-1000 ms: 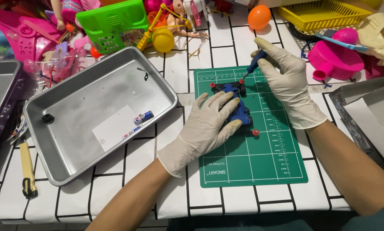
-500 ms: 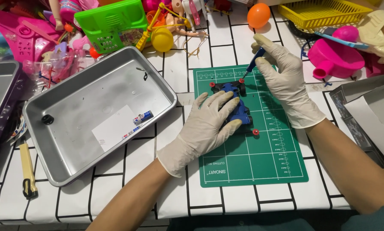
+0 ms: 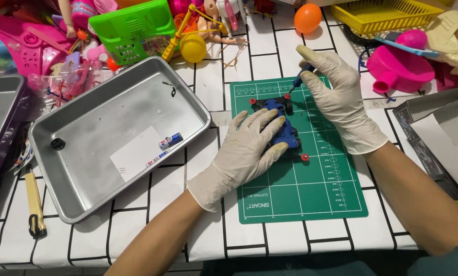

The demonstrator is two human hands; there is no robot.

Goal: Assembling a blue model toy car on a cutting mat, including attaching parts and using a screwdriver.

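Observation:
A small blue toy car (image 3: 285, 132) with red wheels lies on a green cutting mat (image 3: 310, 199). My left hand (image 3: 249, 148), in a pale glove, presses down on the car and covers most of it. My right hand (image 3: 339, 97), also gloved, grips a blue-handled screwdriver (image 3: 301, 76) whose tip points down at the far end of the car. One red wheel (image 3: 305, 157) shows at the near right of the car, another (image 3: 252, 101) at the far left.
A metal tray (image 3: 76, 199) at left holds a white paper slip, a small battery (image 3: 170, 140) and a black round part (image 3: 58, 143). Plastic toys crowd the far edge, with a yellow basket (image 3: 387, 13) and pink toy (image 3: 400, 66) at right. A utility knife (image 3: 34, 204) lies near left.
My right hand with the screwdriver has shifted very slightly over the far end of the car. My left hand stays pressed on the car.

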